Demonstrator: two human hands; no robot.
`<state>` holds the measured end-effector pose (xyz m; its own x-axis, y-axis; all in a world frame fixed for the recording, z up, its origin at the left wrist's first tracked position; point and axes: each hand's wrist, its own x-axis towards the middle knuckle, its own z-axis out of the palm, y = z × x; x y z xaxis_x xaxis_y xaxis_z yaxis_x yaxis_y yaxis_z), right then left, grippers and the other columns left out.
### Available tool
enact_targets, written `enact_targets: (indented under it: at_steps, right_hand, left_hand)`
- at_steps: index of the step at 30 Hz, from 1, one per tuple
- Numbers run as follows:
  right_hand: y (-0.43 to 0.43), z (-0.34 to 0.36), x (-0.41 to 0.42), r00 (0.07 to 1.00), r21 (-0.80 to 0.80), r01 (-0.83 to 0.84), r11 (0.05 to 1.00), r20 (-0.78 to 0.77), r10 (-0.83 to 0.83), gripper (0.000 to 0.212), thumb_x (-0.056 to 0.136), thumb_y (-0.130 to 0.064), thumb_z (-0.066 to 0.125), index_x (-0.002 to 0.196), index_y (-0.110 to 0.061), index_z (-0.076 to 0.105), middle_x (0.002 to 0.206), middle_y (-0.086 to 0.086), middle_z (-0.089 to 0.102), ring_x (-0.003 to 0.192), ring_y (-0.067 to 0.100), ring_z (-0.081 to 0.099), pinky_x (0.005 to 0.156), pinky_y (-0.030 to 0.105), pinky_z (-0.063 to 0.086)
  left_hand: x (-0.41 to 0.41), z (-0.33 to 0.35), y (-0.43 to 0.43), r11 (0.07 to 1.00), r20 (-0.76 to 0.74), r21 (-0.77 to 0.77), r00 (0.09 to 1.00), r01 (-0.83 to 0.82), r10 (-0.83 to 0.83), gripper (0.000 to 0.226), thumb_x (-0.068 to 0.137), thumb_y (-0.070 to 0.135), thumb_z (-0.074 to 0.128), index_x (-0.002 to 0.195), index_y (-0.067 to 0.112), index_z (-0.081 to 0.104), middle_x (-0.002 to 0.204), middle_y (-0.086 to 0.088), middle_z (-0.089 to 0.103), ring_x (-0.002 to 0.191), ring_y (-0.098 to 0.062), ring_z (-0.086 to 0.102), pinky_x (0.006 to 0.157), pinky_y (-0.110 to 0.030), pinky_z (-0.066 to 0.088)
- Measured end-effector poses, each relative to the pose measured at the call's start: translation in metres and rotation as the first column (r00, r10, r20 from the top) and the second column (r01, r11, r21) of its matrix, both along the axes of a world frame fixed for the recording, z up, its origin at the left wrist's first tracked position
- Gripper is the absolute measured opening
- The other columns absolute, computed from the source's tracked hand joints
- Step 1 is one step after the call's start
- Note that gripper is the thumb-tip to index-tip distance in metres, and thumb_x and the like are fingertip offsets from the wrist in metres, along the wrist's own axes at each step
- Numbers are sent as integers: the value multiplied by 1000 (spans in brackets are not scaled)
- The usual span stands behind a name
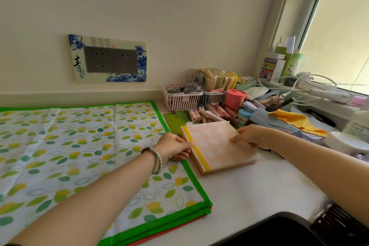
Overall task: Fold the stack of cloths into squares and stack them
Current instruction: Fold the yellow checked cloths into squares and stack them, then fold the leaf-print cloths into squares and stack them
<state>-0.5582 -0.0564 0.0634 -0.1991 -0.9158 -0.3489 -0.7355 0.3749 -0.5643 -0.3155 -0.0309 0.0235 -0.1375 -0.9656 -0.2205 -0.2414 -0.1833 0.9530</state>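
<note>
Head view: the folded cloth [217, 148], a peach square with a yellow band, lies on the white counter [249, 195] at centre frame, just right of the stack of cloths [79, 146], which spreads flat over the left half, a green-bordered leaf print on top.

The left hand [175, 147] meets the square's yellow edge, its grip pinched there, thumb on top and fingers curled beneath. The right hand [251, 136] lays fingertips on the square's right side.

The step looks like squaring off and setting down one finished fold. Next the hands would need to let go and take up the leaf-print sheet by its corners.

The right thumb is hidden, so whether that grip pinches or only presses I cannot tell. Only a red edge [165, 229] shows under the top sheet, and the stack runs off the left of the frame.
</note>
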Motion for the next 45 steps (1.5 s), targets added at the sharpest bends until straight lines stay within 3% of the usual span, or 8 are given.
enact_targets:
  at_steps: [6, 9, 16, 21, 26, 30, 38, 45]
  right_hand:
    - [8, 3, 6, 998, -80, -25, 996, -60, 20, 47, 86, -29, 66, 129, -13, 56, 122, 6, 52, 106, 22, 49, 83, 28, 43]
    - [16, 15, 20, 987, -187, -94, 978, -146, 67, 53, 88, -29, 63, 135, -10, 48, 130, 8, 51, 115, 24, 50, 94, 29, 41]
    - [42, 32, 89, 923, -351, -372, 859, -236, 304, 54, 88, -27, 62, 138, -15, 44, 152, 6, 32, 139, 24, 32, 113, 37, 29]
    - [68, 5, 158, 869, -387, -489, 782, -139, 474, 53, 87, -32, 63, 137, -22, 46, 145, -1, 42, 130, 16, 43, 99, 24, 38]
    - [97, -25, 223, 761, -394, -624, 674, -113, 638, 54, 85, -40, 64, 135, -29, 46, 144, -7, 44, 132, 13, 40, 108, 29, 34]
    - [125, -37, 252, 672, -320, -716, 620, -74, 737, 51, 87, -39, 62, 134, -31, 47, 134, -9, 51, 125, 10, 48, 94, 14, 40]
    - [169, -43, 250, 418, -220, -901, 374, -205, 885, 67, 76, -61, 60, 137, -51, 33, 151, -28, 16, 138, -7, 11, 116, 23, 10]
    - [171, -35, 246, 428, -180, -899, 400, -156, 890, 51, 80, -56, 61, 129, -51, 46, 146, -33, 26, 134, -11, 20, 113, 21, 16]
  left_hand:
    - [4, 1, 5, 999, -40, -35, 999, -31, 30, 23, 82, 21, 72, 93, 6, 58, 74, -6, 67, 43, -5, 59, 40, -17, 48]
    - [17, 2, 12, 994, -23, -105, 1000, -12, 9, 30, 83, 25, 70, 105, 9, 56, 85, -6, 69, 54, -10, 63, 46, -21, 52]
    - [95, 3, 30, 950, 249, -303, 968, 77, 1, 40, 84, 41, 65, 117, 21, 57, 106, 3, 65, 94, -9, 62, 76, -23, 53]
    - [159, 1, 67, 948, 515, -245, 856, 204, -51, 58, 81, 54, 61, 132, 31, 46, 132, 12, 49, 123, -6, 46, 100, -22, 39]
    - [213, -2, 117, 930, 791, -136, 603, 341, -105, 77, 79, 69, 48, 145, 36, 26, 152, 16, 21, 139, -6, 21, 112, -25, 21]
    - [246, -1, 153, 925, 828, -121, 550, 361, -107, 96, 60, 90, 32, 143, 45, 23, 153, 22, 17, 140, -2, 15, 115, -26, 15]
    - [272, 1, 205, 892, 868, -29, 453, 452, -201, 94, 65, 77, 56, 144, 48, 14, 148, 32, 2, 139, 6, -6, 114, -23, -2]
    - [275, 14, 211, 917, 746, -10, 614, 399, -258, 62, 74, 65, 60, 132, 49, 44, 146, 31, 25, 136, 8, 19, 112, -20, 15]
